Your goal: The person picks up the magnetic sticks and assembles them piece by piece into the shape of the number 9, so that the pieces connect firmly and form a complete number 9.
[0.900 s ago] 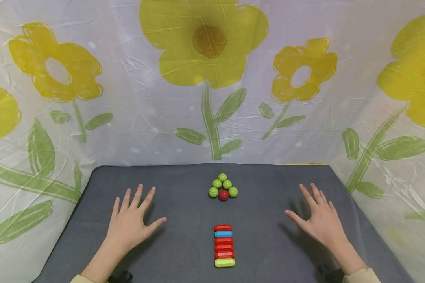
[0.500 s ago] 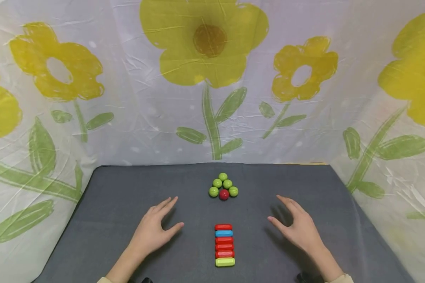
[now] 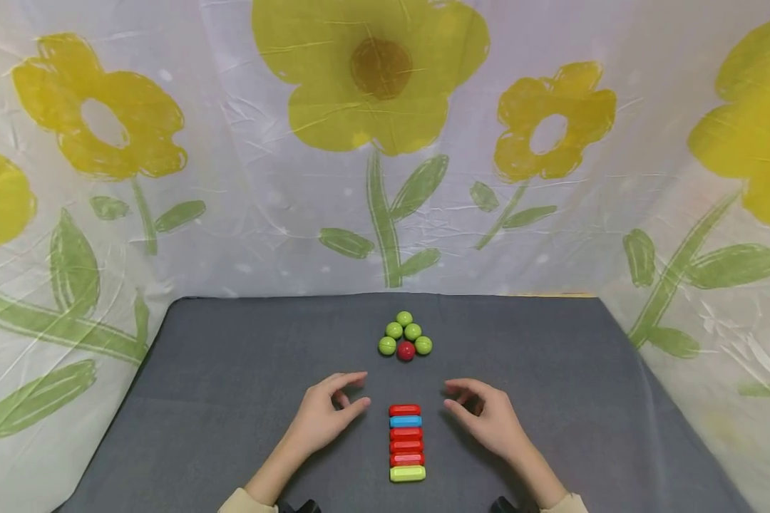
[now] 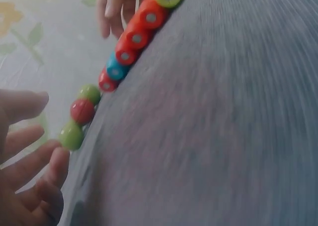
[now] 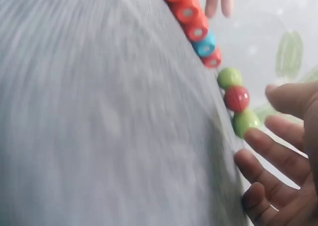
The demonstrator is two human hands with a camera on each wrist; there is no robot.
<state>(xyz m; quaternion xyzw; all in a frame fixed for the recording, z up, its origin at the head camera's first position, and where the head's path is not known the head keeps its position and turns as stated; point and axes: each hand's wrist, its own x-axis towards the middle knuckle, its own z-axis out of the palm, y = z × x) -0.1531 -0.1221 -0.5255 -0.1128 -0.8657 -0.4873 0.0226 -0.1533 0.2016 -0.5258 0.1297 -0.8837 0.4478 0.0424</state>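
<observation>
My left hand (image 3: 324, 415) hovers left of a column of short coloured rods, its fingers loosely bent and holding nothing. On the column's other side is my right hand (image 3: 490, 422), also bare of any object, its thumb and fingers pointing inward. The rods lie side by side: a red rod (image 3: 405, 410) at the far end, a blue rod (image 3: 406, 422), several more red ones, then a yellow-green rod (image 3: 407, 474) nearest me. Grey round spots show on their ends in the left wrist view. Beyond them, several green balls (image 3: 404, 318) and one red ball (image 3: 406, 351) form a triangle.
A dark grey cloth (image 3: 231, 342) covers the table beneath everything. White fabric (image 3: 263, 214) printed with yellow flowers hangs behind the table and along both sides.
Both hands have come inward from the left and right sides toward the rods, and their spread fingers have become more bent. The rods and balls lie as before.
</observation>
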